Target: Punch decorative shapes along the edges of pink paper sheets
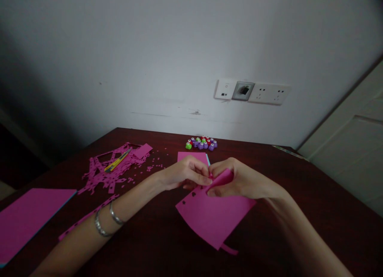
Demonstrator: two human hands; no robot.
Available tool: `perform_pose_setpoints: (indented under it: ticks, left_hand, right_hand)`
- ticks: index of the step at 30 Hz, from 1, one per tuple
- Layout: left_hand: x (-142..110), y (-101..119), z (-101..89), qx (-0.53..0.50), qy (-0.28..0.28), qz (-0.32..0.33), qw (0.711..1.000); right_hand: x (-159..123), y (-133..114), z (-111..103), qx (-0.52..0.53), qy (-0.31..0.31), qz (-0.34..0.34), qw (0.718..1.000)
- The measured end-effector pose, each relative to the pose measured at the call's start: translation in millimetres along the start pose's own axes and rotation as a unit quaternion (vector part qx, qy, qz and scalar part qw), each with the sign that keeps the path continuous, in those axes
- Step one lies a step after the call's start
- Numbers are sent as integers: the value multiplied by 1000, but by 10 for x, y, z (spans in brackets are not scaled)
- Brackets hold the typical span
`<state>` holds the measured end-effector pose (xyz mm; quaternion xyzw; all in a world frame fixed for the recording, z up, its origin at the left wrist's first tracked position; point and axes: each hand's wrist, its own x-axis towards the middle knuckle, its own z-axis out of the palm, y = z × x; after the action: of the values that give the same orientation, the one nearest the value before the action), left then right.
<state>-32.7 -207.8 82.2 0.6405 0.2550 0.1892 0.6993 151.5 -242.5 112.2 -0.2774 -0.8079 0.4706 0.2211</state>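
Pink sheet: the worked piece (220, 219), held between the two hands over the counter (158, 233); its broad near part hangs tilted and bowed, and small dark cut-outs line its upper-left edge.
Left hand: thumb and fingers (194, 175) narrowed in what appears to be a pinch on the sheet's upper edge; silver bangles (103, 225) circle the forearm.
Right hand: closed on the same sheet (239, 181), thumb on the near face, a turned-up flap standing between thumb and fingers.
Contact zone: the hands nearly meet; whether a small tool sits between them cannot be told.
Good handling: best judged as a light, even pinch, with the turned-up part kept as a soft curve, since firm pressure could crease it.
Edge alignment: a steady left hand near the worked edge should help keep spacing regular; the free part is better left to hang without pulling.
Narrow strip: pink (229, 250), showing beneath the sheet's lowest corner; best kept clear of the hanging part.
Counter, left: a yellow cutter (118, 160) lying on perforated pink scraps (95, 167), with loose punched bits (152, 165) beside them.
Counter, rear: purple, green and red punches (202, 144) clustered near the wall.
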Motion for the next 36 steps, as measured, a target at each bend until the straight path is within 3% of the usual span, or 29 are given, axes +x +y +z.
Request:
perform_pose_setpoints:
  ticks: [11,23,36]
  left_hand:
    - [-57,118,9,164,39,111,979]
    - [-48,54,33,57,8,20,998]
    - [-36,-26,2,10,8,18,1000]
  right_hand:
    - [15,83,-5,3,34,57,998]
    - [23,47,9,16,2,33,999]
    - [24,34,7,-2,3,36,999]
